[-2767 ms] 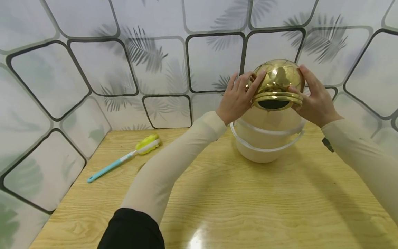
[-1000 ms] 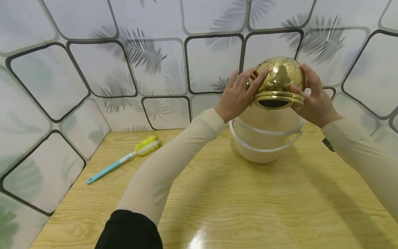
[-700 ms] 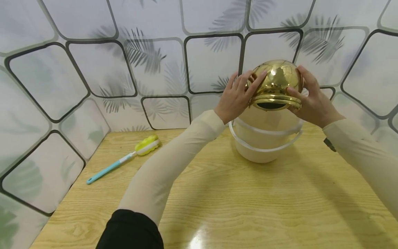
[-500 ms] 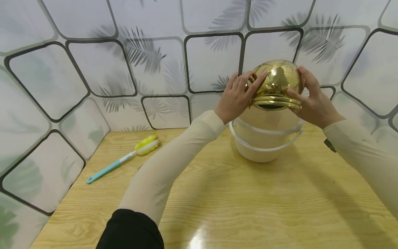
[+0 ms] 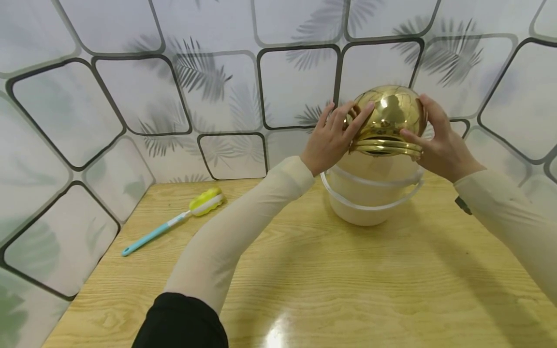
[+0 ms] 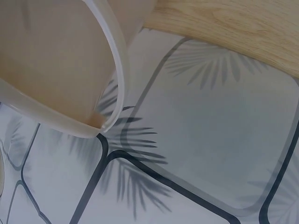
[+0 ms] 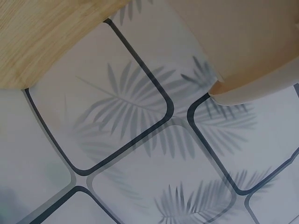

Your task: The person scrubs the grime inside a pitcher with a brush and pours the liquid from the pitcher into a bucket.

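A shiny round gold pot (image 5: 391, 113) is held up over a pale plastic bucket (image 5: 363, 215) in the head view. It is tipped mouth down, its ringed rim low and facing me; only a sliver of the dark opening shows. My left hand (image 5: 328, 145) grips its left side, fingers spread over the curve near what seems a handle. On the right, my right hand (image 5: 448, 147) holds the pot with the thumb in front and fingers behind. Both wrist views miss the hands and pot; the bucket wall (image 6: 56, 51) fills a corner of the left one.
A bottle brush (image 5: 206, 202) with a yellow sponge head and blue handle lies at the left on the wooden table (image 5: 348, 285). Patterned wall covering (image 5: 300, 92) rises close behind the bucket. The bucket's white carrying handle (image 5: 365, 207) hangs down in front.
The pot has tipped further over, its dark mouth turning downward out of sight. Over the last second it has sunk slightly. Both hands keep their hold, and the bucket and brush stay put.
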Available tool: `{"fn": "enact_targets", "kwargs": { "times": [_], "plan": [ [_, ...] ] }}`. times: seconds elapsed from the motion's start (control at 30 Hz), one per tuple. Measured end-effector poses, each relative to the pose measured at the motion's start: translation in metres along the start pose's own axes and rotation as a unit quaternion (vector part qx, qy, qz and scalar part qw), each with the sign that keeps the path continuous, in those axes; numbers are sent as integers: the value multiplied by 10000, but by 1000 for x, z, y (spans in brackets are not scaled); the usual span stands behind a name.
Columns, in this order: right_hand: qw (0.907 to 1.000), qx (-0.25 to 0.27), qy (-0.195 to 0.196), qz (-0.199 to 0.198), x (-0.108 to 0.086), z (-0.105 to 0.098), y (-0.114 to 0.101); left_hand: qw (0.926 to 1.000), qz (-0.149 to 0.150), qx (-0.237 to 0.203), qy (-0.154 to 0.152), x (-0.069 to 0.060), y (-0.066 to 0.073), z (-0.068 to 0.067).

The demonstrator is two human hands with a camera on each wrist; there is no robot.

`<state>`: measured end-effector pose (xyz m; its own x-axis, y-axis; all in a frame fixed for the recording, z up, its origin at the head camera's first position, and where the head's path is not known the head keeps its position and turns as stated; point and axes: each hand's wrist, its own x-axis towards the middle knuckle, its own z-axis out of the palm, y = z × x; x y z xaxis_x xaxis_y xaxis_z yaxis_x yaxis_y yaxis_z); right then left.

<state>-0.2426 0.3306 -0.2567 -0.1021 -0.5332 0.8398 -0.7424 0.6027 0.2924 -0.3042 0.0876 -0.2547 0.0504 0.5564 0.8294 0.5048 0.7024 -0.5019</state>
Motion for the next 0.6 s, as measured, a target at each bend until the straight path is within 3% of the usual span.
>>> {"fn": "enact_targets", "kwargs": {
  "times": [0.23,0.33,0.4,0.43,0.5,0.57,0.6],
  "plan": [
    [9998,14,-121,130,-7,1,3,10000,13,7,31,-4,2,-2],
    [9968,57,-452,664,-10,-2,1,10000,16,-30,64,-6,2,-2],
    [9892,143,-670,1293,-11,-4,-1,9999,40,3,99,-7,2,-2],
    [9886,142,-664,1347,-12,-4,-2,9999,56,33,121,-7,2,-1],
    [9904,149,-581,1243,-13,-3,-2,9998,90,62,179,-8,3,-1],
    [9957,170,-334,842,-13,-1,-2,9996,123,90,241,-9,3,0],
    [9990,57,-177,416,-12,0,-2,9995,133,80,270,-9,3,0]
  ]
}}
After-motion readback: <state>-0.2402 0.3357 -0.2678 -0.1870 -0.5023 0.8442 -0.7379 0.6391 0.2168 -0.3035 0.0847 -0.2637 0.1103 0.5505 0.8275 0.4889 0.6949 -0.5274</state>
